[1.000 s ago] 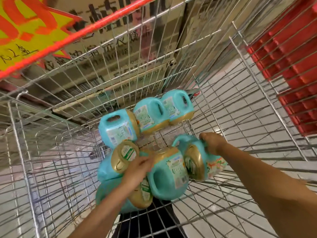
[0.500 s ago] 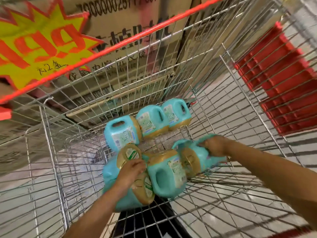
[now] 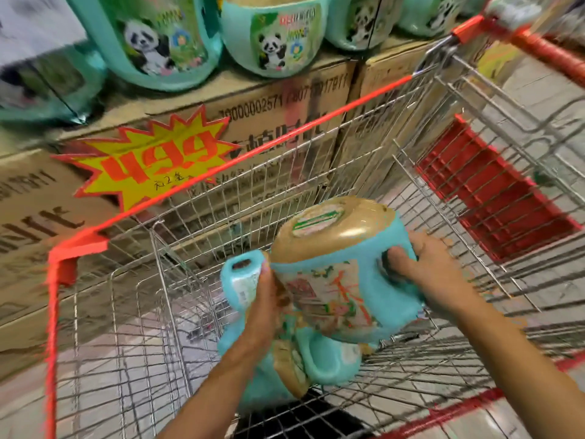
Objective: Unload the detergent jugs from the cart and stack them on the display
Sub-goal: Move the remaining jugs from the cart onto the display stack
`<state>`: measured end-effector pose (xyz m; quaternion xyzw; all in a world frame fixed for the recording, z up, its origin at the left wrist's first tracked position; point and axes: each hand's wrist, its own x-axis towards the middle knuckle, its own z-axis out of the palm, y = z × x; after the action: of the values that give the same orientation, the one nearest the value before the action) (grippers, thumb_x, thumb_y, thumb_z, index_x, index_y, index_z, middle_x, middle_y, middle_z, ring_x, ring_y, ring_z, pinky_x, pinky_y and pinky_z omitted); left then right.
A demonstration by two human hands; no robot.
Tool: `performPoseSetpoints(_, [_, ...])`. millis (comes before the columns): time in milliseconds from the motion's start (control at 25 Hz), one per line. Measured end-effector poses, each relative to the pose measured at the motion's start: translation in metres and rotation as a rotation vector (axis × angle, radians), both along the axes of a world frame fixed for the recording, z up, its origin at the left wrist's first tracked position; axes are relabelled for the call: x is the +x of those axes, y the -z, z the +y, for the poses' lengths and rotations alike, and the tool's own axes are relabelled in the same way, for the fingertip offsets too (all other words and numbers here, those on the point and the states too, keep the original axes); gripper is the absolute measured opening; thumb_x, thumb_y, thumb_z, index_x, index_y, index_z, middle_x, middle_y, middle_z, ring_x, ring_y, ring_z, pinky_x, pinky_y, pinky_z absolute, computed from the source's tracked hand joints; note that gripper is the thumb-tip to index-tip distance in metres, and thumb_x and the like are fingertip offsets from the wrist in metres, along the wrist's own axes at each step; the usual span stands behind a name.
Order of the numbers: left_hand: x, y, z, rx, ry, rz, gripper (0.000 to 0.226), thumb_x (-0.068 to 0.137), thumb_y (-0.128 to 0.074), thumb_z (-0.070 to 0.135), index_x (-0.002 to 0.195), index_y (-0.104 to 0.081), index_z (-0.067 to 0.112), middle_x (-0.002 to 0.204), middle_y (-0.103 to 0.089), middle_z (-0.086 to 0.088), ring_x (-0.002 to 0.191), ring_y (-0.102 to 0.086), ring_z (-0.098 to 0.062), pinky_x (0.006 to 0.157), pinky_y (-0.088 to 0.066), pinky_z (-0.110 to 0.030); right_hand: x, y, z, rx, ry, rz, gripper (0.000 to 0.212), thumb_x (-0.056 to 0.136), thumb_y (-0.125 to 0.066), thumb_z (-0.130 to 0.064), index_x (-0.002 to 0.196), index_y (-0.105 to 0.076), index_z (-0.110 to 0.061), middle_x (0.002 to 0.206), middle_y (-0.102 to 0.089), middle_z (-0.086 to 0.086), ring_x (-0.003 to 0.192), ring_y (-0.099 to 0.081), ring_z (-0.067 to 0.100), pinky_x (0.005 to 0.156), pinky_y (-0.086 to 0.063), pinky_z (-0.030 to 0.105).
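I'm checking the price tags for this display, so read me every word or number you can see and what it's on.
"499": yellow starburst paper sign, red-edged.
"0000002571": brown cardboard box; its other print is blurred.
Handwriting under the 499: unreadable.
Labels on the held teal plastic jugs and stacked teal panda jugs: blurred.

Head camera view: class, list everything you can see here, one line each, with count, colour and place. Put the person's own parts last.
right-hand jug: one, teal with tan end, held over the cart
left-hand jug: one, teal, held beside it
lower jugs: count blurred, teal, beneath the held ones
display jugs: at least four, teal, panda labels, atop the cartons
cartons: several, brown, beyond the cart
price sign: one, yellow and red, on a carton
cart: one, silver wire, red trim, centre
left hand: one, grips left-hand jug
right hand: one, fingers through right-hand jug's handle
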<state>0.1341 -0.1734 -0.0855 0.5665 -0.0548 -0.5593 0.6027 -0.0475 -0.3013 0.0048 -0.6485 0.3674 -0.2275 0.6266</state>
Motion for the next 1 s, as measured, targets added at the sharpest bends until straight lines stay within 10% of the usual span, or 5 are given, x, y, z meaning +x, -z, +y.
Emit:
performPoseSetpoints(160, [0.013, -0.039, 0.004, -0.168, -0.047, 0.13, 0.062, 0.076, -0.04, 0.054, 0.108, -0.075, 0.015, 0.093, -0.077, -0.007, 0.081, -0.075, -0.019, 0.059, -0.058, -0.028, 0.021, 0.011, 0.032, 0.286, 0.141, -0.248, 0.06, 0.052, -0.082, -0.065, 0.064, -0.051, -0.015, 0.047, -0.041, -0.005, 0.038, -0.034, 0.006, 0.038, -0.03, 0.015])
performPoseSetpoints(400, [0.019, -0.058, 0.019, -0.189, -0.123, -0.036, 0.069, 0.073, -0.06, 0.041, 0.129, -0.053, 0.001, 0.098, -0.075, -0.013, 0.08, -0.074, -0.023, 0.059, -0.058, -0.03, 0.044, 0.016, 0.052, 0.128, 0.406, -0.147, 0.034, 0.079, -0.064, -0.055, 0.071, -0.063, -0.022, 0.067, -0.047, 0.004, 0.056, -0.043, 0.01, 0.054, -0.034, 0.028])
performPoseSetpoints(800, [0.033, -0.088, 0.137, -0.196, -0.558, -0.182, 0.073, 0.073, -0.068, 0.061, 0.129, -0.058, 0.015, 0.119, -0.069, -0.016, 0.108, -0.067, -0.035, 0.09, -0.054, -0.055, 0.126, -0.015, 0.105, -0.042, -0.062, -0.143, 0.033, 0.088, -0.054, -0.056, 0.073, -0.06, -0.028, 0.058, -0.06, -0.018, 0.055, -0.052, -0.006, 0.054, -0.04, 0.01])
performPoseSetpoints(1000, [0.057, -0.123, 0.219, -0.224, -0.788, -0.288, 0.078, 0.062, -0.071, 0.058, 0.124, -0.06, 0.014, 0.11, -0.072, -0.016, 0.095, -0.071, -0.032, 0.08, -0.059, -0.048, 0.174, -0.045, 0.176, -0.029, -0.292, -0.26, 0.03, 0.074, -0.056, -0.062, 0.071, -0.064, -0.034, 0.067, -0.061, -0.018, 0.065, -0.053, 0.001, 0.064, -0.039, 0.022])
